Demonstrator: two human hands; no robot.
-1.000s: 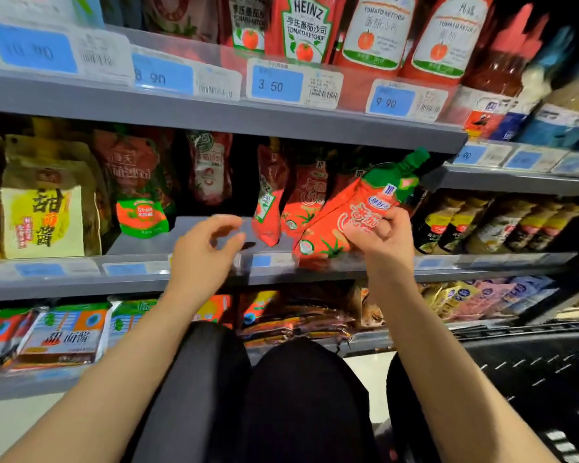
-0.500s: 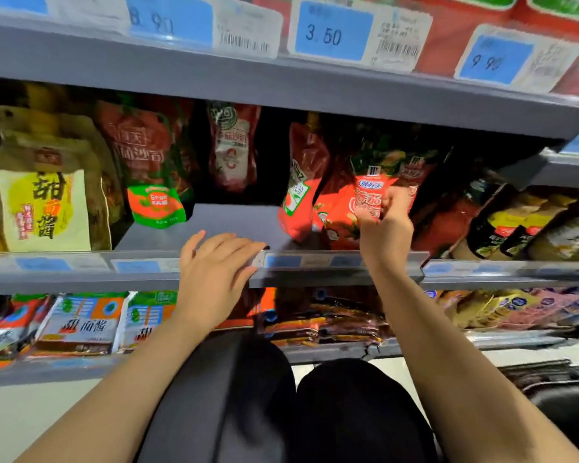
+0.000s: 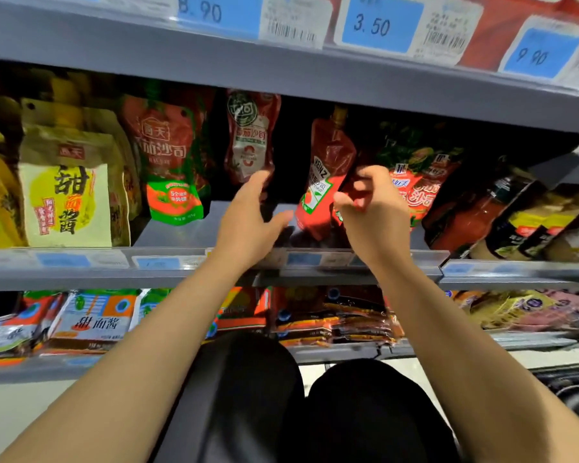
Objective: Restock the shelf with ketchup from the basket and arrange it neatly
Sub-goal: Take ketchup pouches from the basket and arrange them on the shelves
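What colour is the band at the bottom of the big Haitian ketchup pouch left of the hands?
Green, with a red-orange patch inside, on the red ketchup pouch; head view shows it clearly.

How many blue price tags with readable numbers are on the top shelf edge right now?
3: the 8.90 tag at left, the 3.50 tag in the middle, the 9.90 tag at right. More may lie outside the frame.
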